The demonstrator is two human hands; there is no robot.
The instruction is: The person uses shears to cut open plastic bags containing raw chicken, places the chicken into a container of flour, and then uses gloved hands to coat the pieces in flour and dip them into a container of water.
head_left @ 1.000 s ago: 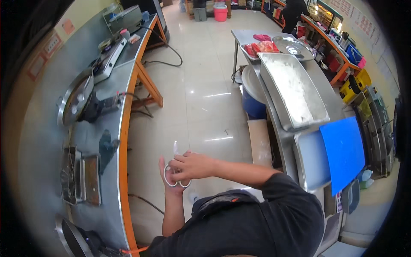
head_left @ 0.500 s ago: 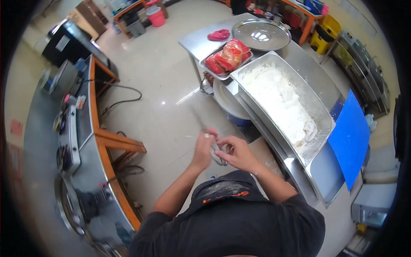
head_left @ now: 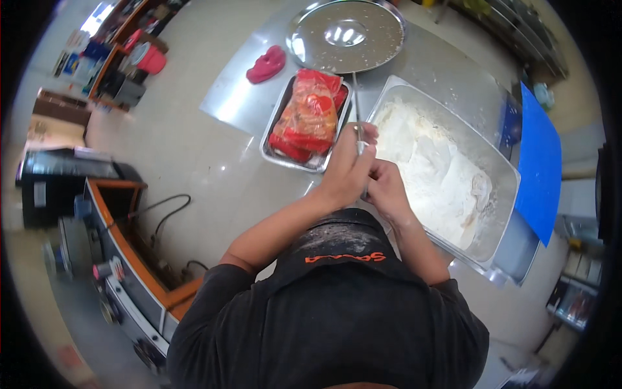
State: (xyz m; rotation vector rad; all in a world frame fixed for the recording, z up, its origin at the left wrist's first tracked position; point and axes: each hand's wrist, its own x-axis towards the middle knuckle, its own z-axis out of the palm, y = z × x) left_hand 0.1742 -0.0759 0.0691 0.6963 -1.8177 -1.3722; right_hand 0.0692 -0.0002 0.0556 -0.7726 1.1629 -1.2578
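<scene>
My left hand (head_left: 346, 170) grips long scissors (head_left: 356, 104), whose metal blades point away from me. My right hand (head_left: 387, 186) is closed on the scissors' handle end, low beside my left hand. The blades lie just right of a metal tray (head_left: 271, 139) holding red plastic-wrapped packages (head_left: 306, 111). To my right, a deep rectangular steel pan (head_left: 513, 183) contains white powder (head_left: 440, 194), with a lumpy coated mass at its right side.
A steel table (head_left: 230, 84) carries a round metal platter (head_left: 311, 45) and pink cloth (head_left: 265, 63). A blue board (head_left: 538, 162) lies at right over another tray. At left stand a counter with burners (head_left: 126, 301), a black hose (head_left: 168, 211) and a pink bin (head_left: 151, 60).
My view has swung from the aisle toward the steel table. My hands, still on the scissors, have moved up beside the tray of red packages.
</scene>
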